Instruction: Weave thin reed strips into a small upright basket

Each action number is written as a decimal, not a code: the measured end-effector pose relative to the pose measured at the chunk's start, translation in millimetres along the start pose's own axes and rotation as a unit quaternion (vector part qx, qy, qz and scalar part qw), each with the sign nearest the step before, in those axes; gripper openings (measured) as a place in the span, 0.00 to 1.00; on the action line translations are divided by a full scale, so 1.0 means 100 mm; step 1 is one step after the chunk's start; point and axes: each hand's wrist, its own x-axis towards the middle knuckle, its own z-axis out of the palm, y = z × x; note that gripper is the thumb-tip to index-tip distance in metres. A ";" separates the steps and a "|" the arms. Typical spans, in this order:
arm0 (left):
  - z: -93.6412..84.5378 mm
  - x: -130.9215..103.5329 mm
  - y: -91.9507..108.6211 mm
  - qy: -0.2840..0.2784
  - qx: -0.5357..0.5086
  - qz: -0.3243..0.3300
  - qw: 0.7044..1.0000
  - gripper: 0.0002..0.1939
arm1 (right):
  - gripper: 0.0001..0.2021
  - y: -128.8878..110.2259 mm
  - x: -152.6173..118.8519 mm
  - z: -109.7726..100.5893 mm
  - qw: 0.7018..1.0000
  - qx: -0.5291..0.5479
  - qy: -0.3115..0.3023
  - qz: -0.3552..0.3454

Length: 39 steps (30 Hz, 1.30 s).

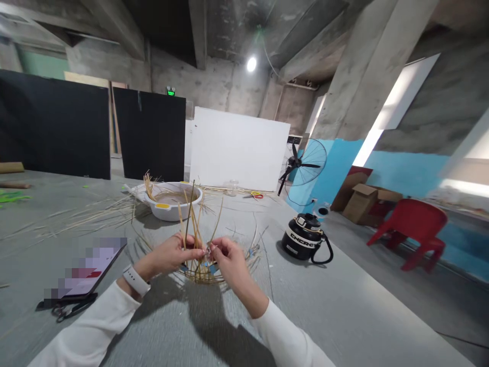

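Note:
A partly woven basket of thin tan strands (202,277) rests on the grey table, with several strands standing up from it. My left hand (171,254), with a white band at the wrist, is closed on the upright strands at the basket's left side. Close beside it, my right hand (229,257) pinches a strand between thumb and fingers. The two hands' fingertips nearly meet above the woven part. Small blue pieces show among the strands under the fingers; what they are is unclear.
Behind the hands stands a white basin (171,211) of brownish water with strands. Loose strands (91,216) lie to its left. A phone (89,272) lies at left, a black jug (301,239) at right. Scissors (255,195) and a clear jar (231,187) are farther back.

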 end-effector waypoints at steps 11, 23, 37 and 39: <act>-0.13 -0.02 -0.09 -0.019 -0.054 -0.030 0.998 0.12 | 0.09 -0.14 -0.08 -0.02 0.993 -0.055 -0.047 -0.096; -0.11 -0.01 -0.13 -0.023 -0.198 -0.035 0.979 0.12 | 0.09 -0.02 -0.01 0.01 0.997 0.070 -0.011 -0.019; -0.10 -0.02 -0.08 -0.052 -0.173 -0.022 0.983 0.10 | 0.10 -0.19 -0.04 -0.04 0.995 0.096 -0.008 0.010; -0.09 -0.02 -0.07 -0.056 -0.160 -0.021 0.985 0.10 | 0.09 -0.17 -0.04 -0.03 0.997 0.074 0.005 -0.008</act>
